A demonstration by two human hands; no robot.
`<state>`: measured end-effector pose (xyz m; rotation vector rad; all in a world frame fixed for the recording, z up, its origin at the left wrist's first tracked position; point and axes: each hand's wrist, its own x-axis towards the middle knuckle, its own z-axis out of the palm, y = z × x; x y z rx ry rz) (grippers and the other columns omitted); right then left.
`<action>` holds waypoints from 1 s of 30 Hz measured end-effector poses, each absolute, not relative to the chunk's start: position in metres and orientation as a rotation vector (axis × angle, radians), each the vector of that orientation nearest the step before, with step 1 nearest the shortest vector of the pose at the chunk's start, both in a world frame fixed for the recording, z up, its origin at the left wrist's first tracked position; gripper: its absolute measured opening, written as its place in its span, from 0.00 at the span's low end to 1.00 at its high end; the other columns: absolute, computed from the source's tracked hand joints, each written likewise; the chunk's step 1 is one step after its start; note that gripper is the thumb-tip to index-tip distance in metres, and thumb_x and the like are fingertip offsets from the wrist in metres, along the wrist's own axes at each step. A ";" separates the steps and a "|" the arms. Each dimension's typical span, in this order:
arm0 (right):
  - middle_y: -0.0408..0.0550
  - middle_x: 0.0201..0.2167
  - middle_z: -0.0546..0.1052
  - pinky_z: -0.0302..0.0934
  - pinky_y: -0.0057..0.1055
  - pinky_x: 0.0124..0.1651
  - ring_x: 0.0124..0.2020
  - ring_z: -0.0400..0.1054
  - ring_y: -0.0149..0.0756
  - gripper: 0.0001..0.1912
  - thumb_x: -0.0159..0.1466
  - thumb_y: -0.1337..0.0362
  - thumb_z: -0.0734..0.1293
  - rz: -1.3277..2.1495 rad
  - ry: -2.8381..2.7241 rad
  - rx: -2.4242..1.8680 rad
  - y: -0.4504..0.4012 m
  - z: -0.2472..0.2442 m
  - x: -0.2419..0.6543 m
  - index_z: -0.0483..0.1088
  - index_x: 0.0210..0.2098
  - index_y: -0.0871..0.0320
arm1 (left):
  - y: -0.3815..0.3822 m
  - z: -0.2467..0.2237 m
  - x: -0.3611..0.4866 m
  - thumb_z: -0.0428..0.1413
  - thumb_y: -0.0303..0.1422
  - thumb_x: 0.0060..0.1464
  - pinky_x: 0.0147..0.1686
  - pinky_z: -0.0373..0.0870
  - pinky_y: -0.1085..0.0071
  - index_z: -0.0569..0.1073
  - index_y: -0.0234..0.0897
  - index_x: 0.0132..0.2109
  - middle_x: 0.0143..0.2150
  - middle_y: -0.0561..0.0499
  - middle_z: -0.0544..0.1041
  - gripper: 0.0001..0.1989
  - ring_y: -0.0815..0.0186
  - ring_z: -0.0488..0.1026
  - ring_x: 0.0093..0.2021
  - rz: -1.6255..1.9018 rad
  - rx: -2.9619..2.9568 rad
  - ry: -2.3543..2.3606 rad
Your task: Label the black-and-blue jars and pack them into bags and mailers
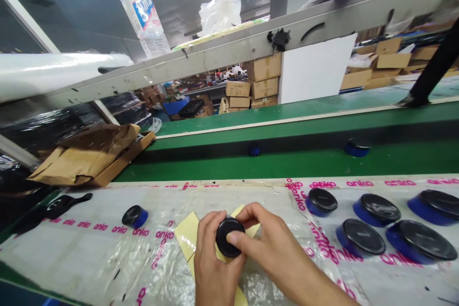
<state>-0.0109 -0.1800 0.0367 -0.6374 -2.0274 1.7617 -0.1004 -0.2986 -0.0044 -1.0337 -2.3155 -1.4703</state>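
Between my two hands is a round black-lidded container [225, 238], its side mostly hidden by my fingers. My left hand [211, 258] wraps around it from the left. My right hand [267, 244] grips it from the right, thumb pressed on the black top and fingers curled behind. Under my hands lie yellow paper pieces [188, 235] on the plastic-covered worktop. To the left stands a small blue container [135, 217] with a black lid. Several similar round containers stand to the right, including a nearer one [361, 237].
A green conveyor belt [215, 167] runs behind the worktop, carrying a blue container [357, 147] and a smaller blue item [254, 150]. At left sit a cardboard tray with brown paper [89, 153] and a black flat item [60, 208]. A shelf beam [222, 55] crosses above, holding a bottle [143, 14].
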 end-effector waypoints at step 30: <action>0.46 0.35 0.80 0.69 0.30 0.35 0.35 0.74 0.40 0.18 0.66 0.46 0.63 1.598 -2.194 -0.704 -0.138 -0.012 0.026 0.74 0.41 0.53 | -0.461 -0.019 -0.307 0.62 0.53 0.36 0.53 0.70 0.45 0.73 0.35 0.47 0.48 0.35 0.80 0.34 0.37 0.75 0.52 -1.049 0.072 -2.610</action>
